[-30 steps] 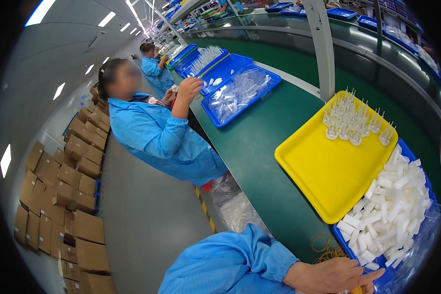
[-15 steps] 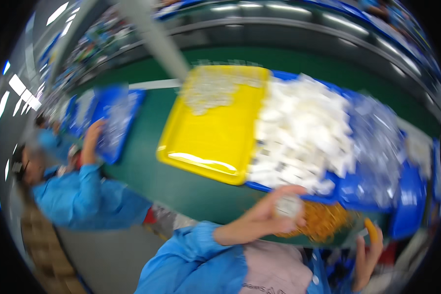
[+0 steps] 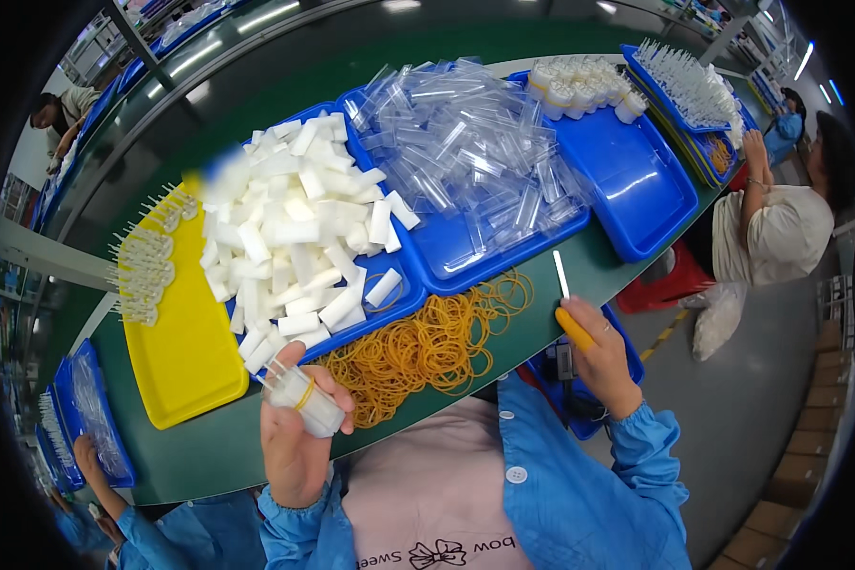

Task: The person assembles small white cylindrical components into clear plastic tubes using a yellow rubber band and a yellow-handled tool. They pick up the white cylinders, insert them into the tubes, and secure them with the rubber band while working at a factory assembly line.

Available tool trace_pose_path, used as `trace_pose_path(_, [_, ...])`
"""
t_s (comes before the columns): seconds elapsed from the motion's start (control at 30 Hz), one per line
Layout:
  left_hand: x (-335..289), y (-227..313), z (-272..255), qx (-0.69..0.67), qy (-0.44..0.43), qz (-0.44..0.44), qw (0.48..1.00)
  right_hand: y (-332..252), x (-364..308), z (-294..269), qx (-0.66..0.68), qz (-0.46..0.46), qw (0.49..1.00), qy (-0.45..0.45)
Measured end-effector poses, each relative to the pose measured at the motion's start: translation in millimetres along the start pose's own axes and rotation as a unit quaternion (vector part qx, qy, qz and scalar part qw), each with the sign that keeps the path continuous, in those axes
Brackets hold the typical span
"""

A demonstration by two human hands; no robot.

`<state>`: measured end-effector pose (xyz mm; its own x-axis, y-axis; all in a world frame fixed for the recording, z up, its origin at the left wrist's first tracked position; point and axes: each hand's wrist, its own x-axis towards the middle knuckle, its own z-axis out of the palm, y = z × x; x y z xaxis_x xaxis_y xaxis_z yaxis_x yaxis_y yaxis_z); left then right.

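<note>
My left hand (image 3: 299,432) is closed on a whitish cylindrical piece (image 3: 306,399) with a yellow rubber band round its middle and thin prongs at its upper end. It is held tilted at the near edge of the foam tray. My right hand (image 3: 600,356) grips a small tool (image 3: 575,328) with an orange-yellow handle and a narrow pale blade pointing up, at the table's near edge. Between the hands lies a heap of yellow rubber bands (image 3: 418,342). White foam blocks (image 3: 285,228) are piled in a blue tray (image 3: 389,309) beyond my left hand.
A yellow tray (image 3: 185,366) at left holds pronged white pieces (image 3: 145,271). Clear plastic sleeves (image 3: 465,142) fill a blue tray; another blue tray (image 3: 632,180) at right holds banded white pieces (image 3: 579,85). Co-workers sit at right (image 3: 779,223) and lower left (image 3: 180,532).
My view has swung right, so the trays appear farther left. The piece in my left hand now shows its side and prongs instead of its round end. The tool stays in my right hand.
</note>
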<state>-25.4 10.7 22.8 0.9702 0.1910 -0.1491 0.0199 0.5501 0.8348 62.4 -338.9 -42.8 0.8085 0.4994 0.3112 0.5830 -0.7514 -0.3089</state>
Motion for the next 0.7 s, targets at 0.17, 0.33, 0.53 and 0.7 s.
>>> trace_pose_path(0.17, [0.7, -2.2, -1.8, -0.001, 0.001, -0.004, 1.000, -15.6, -0.4, -2.7, 0.037, -0.038, 0.989, 0.137])
trace_pose_path(0.33, [0.0, -3.7, -3.2, 0.014, 0.003, -0.031, 0.999, -27.6, 22.2, -33.2, 0.171, 0.170, 0.944, 0.227])
trace_pose_path(0.53, [-4.1, -12.0, -14.8, 0.024, -0.029, -0.012, 0.999, -20.3, 62.4, -36.2, 0.090, 0.115, 0.988, 0.045])
trace_pose_path(0.7, [-2.8, -12.5, -1.2, 0.137, -0.031, -0.028, 0.990, -68.0, 87.9, -35.0, 0.550, 0.191, 0.806, 0.109])
